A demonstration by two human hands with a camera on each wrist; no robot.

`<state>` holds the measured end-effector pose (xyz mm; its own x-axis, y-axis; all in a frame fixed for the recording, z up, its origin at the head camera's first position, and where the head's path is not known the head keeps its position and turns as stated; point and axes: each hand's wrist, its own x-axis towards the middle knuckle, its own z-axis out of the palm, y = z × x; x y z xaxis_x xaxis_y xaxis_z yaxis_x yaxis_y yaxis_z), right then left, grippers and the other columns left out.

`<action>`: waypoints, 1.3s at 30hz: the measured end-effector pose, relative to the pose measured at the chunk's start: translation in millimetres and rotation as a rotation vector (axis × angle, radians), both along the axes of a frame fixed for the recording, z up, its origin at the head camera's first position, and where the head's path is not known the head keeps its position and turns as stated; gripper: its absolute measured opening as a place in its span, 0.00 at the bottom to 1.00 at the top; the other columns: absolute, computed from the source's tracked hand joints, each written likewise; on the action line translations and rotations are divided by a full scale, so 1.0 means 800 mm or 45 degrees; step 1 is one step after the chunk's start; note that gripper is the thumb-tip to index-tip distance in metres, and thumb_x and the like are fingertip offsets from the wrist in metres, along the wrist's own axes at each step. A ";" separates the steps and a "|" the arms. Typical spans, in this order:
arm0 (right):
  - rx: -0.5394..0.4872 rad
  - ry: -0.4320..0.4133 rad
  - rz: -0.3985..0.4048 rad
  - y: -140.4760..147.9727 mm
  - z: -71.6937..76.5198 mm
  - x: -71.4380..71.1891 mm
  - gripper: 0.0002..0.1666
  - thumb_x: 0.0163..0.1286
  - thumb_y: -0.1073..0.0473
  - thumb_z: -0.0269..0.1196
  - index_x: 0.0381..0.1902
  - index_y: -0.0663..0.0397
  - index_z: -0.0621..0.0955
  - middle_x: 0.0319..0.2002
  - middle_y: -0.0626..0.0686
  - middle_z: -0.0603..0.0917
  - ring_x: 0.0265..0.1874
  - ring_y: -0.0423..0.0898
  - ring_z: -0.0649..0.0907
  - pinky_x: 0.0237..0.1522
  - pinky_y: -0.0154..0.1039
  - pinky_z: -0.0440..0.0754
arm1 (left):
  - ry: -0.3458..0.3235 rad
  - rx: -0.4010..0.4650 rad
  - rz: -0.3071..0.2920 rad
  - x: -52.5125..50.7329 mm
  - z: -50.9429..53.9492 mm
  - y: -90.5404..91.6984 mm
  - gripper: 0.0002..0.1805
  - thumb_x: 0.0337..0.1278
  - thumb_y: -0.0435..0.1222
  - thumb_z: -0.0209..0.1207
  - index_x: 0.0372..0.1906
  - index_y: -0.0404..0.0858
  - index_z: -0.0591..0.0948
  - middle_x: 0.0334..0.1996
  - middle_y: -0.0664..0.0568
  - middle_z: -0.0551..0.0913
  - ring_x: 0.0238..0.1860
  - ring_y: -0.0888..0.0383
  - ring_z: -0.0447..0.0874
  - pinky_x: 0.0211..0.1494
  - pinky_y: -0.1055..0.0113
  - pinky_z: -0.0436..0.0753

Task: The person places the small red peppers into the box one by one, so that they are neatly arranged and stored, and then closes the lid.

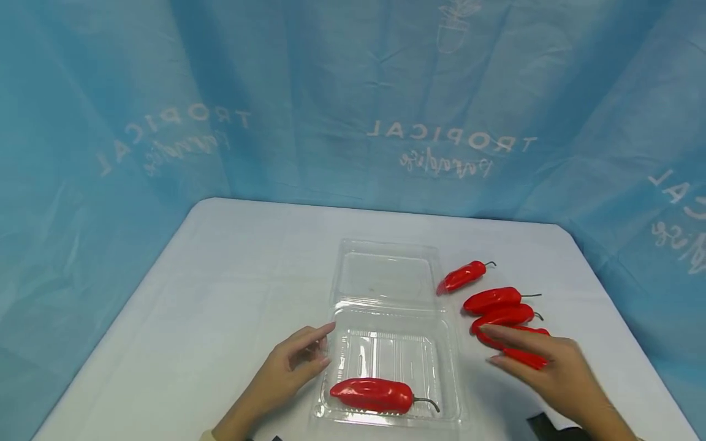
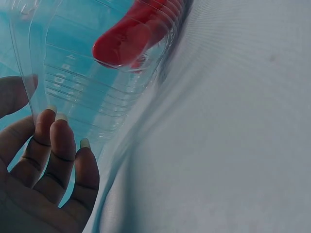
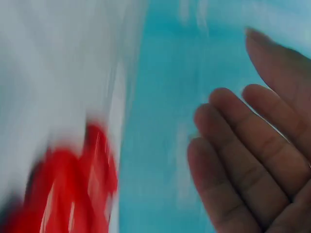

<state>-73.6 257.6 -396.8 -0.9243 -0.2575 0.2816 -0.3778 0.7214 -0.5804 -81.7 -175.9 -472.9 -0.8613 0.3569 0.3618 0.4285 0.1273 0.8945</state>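
A clear plastic clamshell container [image 1: 449, 367] lies open on the table, its lid [image 1: 386, 272] folded back. One red chili pepper [image 1: 372, 395] with a dark stem lies along the near side of its tray. My left hand [image 1: 289, 361] holds the tray's left edge; the left wrist view shows thumb and fingertips at the clear wall. Over the right side of the table, my right hand [image 1: 551, 367] has its fingers extended, with nothing in them. Beneath and beyond it lie several red peppers [image 1: 502, 315] in a group, blurred in the right wrist view.
Apart from the group, a smaller red pepper [image 1: 463, 277] lies beside the lid's right edge. The white table [image 1: 237, 263] has rounded back corners. A blue printed curtain [image 1: 309, 122] hangs behind and around it. A black object [image 1: 543, 425] is at the right wrist.
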 end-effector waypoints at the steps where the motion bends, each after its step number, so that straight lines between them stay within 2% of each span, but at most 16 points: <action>1: 0.002 -0.008 -0.117 0.023 -0.004 0.001 0.32 0.56 0.55 0.80 0.60 0.45 0.85 0.50 0.46 0.89 0.48 0.32 0.85 0.40 0.30 0.86 | 0.004 0.001 0.000 0.000 0.000 0.000 0.28 0.65 0.29 0.64 0.69 0.33 0.75 0.41 0.48 0.79 0.41 0.55 0.79 0.48 0.67 0.84; 2: -0.001 -0.026 -0.226 0.046 -0.010 0.002 0.31 0.58 0.55 0.79 0.61 0.49 0.85 0.51 0.51 0.88 0.48 0.36 0.86 0.39 0.31 0.86 | 0.011 0.000 -0.002 -0.001 0.000 0.000 0.28 0.65 0.28 0.64 0.69 0.32 0.75 0.41 0.48 0.79 0.41 0.55 0.78 0.48 0.67 0.84; 6: -0.067 -0.223 -0.633 0.122 -0.054 0.004 0.32 0.67 0.49 0.72 0.64 0.59 0.81 0.55 0.61 0.85 0.44 0.28 0.84 0.36 0.30 0.85 | 0.028 0.008 -0.014 -0.003 -0.001 -0.001 0.28 0.65 0.27 0.64 0.69 0.32 0.75 0.41 0.48 0.79 0.40 0.55 0.78 0.47 0.67 0.83; 7: -0.089 -0.248 -0.690 0.136 -0.066 0.004 0.32 0.68 0.49 0.71 0.64 0.60 0.80 0.56 0.62 0.85 0.43 0.28 0.84 0.36 0.28 0.84 | 0.024 0.010 -0.015 -0.004 -0.002 -0.001 0.28 0.64 0.27 0.64 0.69 0.32 0.75 0.40 0.48 0.79 0.39 0.56 0.78 0.46 0.67 0.83; 9: -0.133 -0.294 -0.778 0.157 -0.086 0.004 0.33 0.69 0.47 0.70 0.64 0.61 0.80 0.55 0.61 0.85 0.39 0.17 0.77 0.35 0.21 0.80 | 0.020 0.015 -0.021 -0.006 -0.004 0.000 0.28 0.64 0.27 0.64 0.69 0.32 0.75 0.40 0.48 0.79 0.39 0.56 0.77 0.46 0.67 0.83; 10: -0.148 -0.326 -0.801 0.163 -0.094 0.004 0.35 0.68 0.45 0.70 0.65 0.61 0.79 0.56 0.60 0.85 0.38 0.16 0.76 0.35 0.20 0.80 | 0.015 0.013 -0.021 -0.006 -0.004 -0.001 0.28 0.64 0.27 0.64 0.69 0.32 0.75 0.40 0.48 0.79 0.38 0.56 0.77 0.45 0.66 0.83; 13: -0.133 -0.415 -0.776 0.173 -0.112 0.006 0.41 0.66 0.40 0.71 0.67 0.61 0.77 0.58 0.61 0.84 0.39 0.14 0.74 0.35 0.21 0.81 | -0.006 0.003 -0.024 -0.007 -0.006 -0.003 0.28 0.64 0.27 0.65 0.69 0.32 0.75 0.39 0.49 0.79 0.38 0.56 0.77 0.45 0.66 0.83; 17: -0.094 -0.496 -0.636 0.173 -0.120 0.010 0.48 0.62 0.36 0.71 0.71 0.58 0.74 0.65 0.62 0.79 0.46 0.14 0.71 0.41 0.26 0.82 | -0.051 -0.011 -0.009 -0.007 -0.007 -0.005 0.29 0.63 0.29 0.66 0.68 0.32 0.76 0.40 0.52 0.79 0.38 0.57 0.78 0.45 0.65 0.83; 19: -0.074 -0.544 -0.587 0.171 -0.120 0.013 0.50 0.62 0.35 0.71 0.73 0.57 0.72 0.68 0.63 0.75 0.48 0.14 0.69 0.46 0.34 0.84 | -0.053 -0.011 -0.007 -0.007 -0.008 -0.006 0.29 0.63 0.28 0.66 0.68 0.32 0.76 0.40 0.52 0.79 0.38 0.57 0.78 0.45 0.65 0.83; 23: -0.076 -0.643 -0.553 0.167 -0.120 0.022 0.54 0.58 0.34 0.73 0.74 0.55 0.71 0.70 0.63 0.73 0.47 0.12 0.66 0.49 0.44 0.85 | -0.020 -0.005 -0.032 -0.010 -0.010 -0.006 0.28 0.64 0.27 0.65 0.69 0.32 0.75 0.40 0.50 0.79 0.38 0.57 0.77 0.45 0.65 0.83; 25: -0.072 -0.667 -0.559 0.165 -0.120 0.026 0.56 0.55 0.33 0.75 0.73 0.55 0.72 0.70 0.62 0.74 0.51 0.19 0.73 0.50 0.47 0.86 | -0.010 -0.001 -0.047 -0.011 -0.010 -0.006 0.28 0.64 0.27 0.65 0.69 0.32 0.75 0.40 0.49 0.79 0.38 0.57 0.77 0.45 0.65 0.83; 26: -0.063 -0.666 -0.562 0.164 -0.120 0.027 0.56 0.54 0.32 0.75 0.73 0.56 0.73 0.69 0.63 0.74 0.54 0.26 0.76 0.48 0.47 0.87 | -0.006 0.003 -0.051 -0.011 -0.011 -0.005 0.28 0.64 0.27 0.64 0.69 0.32 0.75 0.40 0.48 0.79 0.38 0.57 0.77 0.45 0.66 0.83; 27: -0.051 -0.670 -0.569 0.163 -0.120 0.029 0.56 0.53 0.32 0.75 0.72 0.56 0.73 0.69 0.64 0.75 0.56 0.34 0.78 0.48 0.52 0.86 | -0.010 0.006 -0.053 -0.011 -0.011 -0.005 0.28 0.64 0.27 0.64 0.69 0.32 0.75 0.40 0.48 0.79 0.38 0.57 0.77 0.45 0.66 0.83; 30: -0.011 -0.661 -0.606 0.163 -0.121 0.030 0.56 0.54 0.29 0.74 0.71 0.58 0.74 0.68 0.66 0.75 0.60 0.63 0.77 0.47 0.55 0.86 | -0.019 0.010 -0.051 -0.011 -0.011 -0.005 0.28 0.64 0.27 0.65 0.69 0.32 0.75 0.40 0.48 0.79 0.39 0.57 0.77 0.45 0.66 0.83; 31: -0.012 -0.665 -0.620 0.163 -0.121 0.029 0.57 0.54 0.29 0.73 0.71 0.59 0.74 0.68 0.67 0.74 0.61 0.67 0.75 0.46 0.55 0.87 | -0.021 0.010 -0.050 -0.011 -0.011 -0.005 0.28 0.64 0.28 0.65 0.69 0.32 0.75 0.40 0.48 0.79 0.39 0.57 0.77 0.45 0.66 0.83; 39: -0.062 -0.701 -0.736 0.162 -0.122 0.027 0.56 0.55 0.29 0.74 0.71 0.59 0.74 0.69 0.68 0.73 0.64 0.69 0.74 0.47 0.55 0.86 | -0.042 0.007 -0.043 -0.010 -0.010 -0.005 0.28 0.64 0.28 0.65 0.69 0.32 0.75 0.40 0.50 0.79 0.38 0.57 0.77 0.45 0.66 0.83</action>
<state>-52.4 387.3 -494.3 -0.9172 0.3057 -0.2556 0.3983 0.6843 -0.6109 -89.9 -179.9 -481.2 -0.8603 0.3841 0.3351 0.4024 0.1082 0.9091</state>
